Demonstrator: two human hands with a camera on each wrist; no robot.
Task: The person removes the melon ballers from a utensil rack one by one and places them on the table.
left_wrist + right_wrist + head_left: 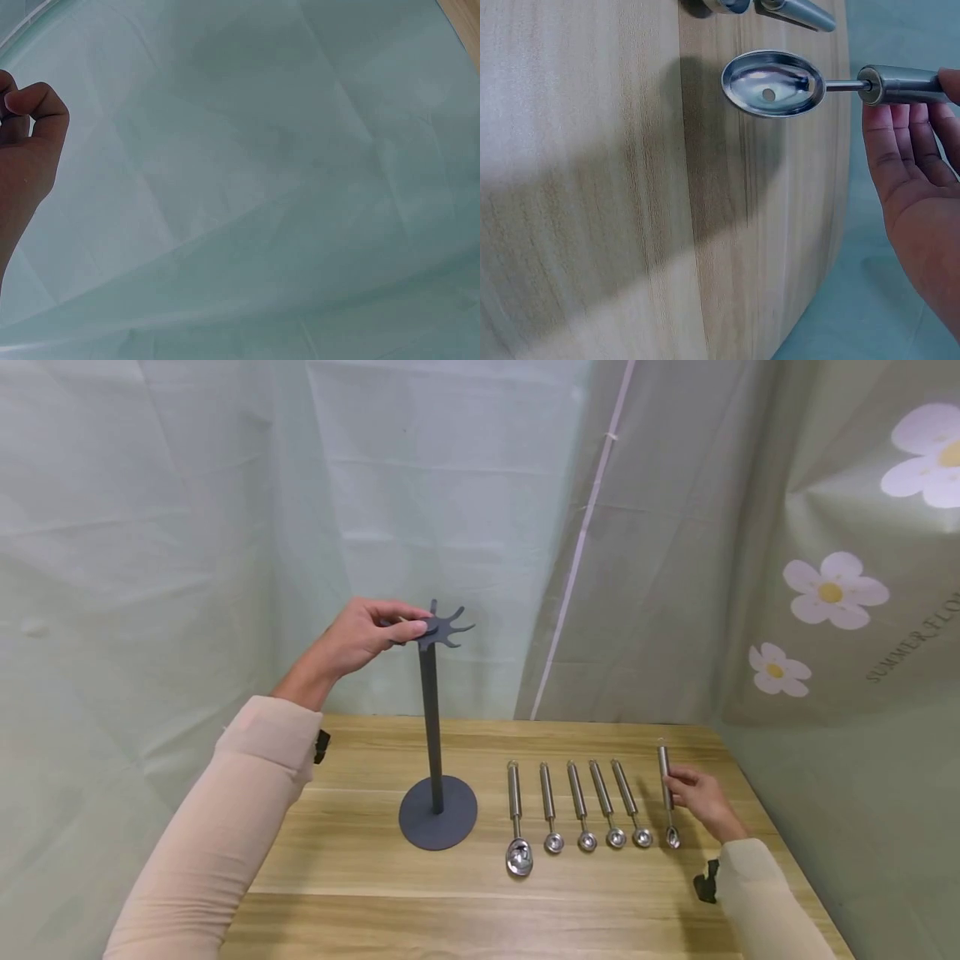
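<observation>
Left hand (365,632): raised above the surface (360,877), grip pinched on the star-shaped top (442,628) of the dark grey stand (432,727); the left wrist view shows only curled fingers against the pale green backdrop (187,527), so the contact itself appears in the head view alone. Stand: upright, round base (438,812) resting on the wooden surface, left of the utensils. Row of five steel scoops (577,806): lying side by side, bowls toward the person, just right of the base. Sixth scoop (774,82): at the right end, apart from the row, apparently lifted slightly at the handle. Right hand (701,800): grip closed around this scoop's handle, fingers curled over it.
</observation>
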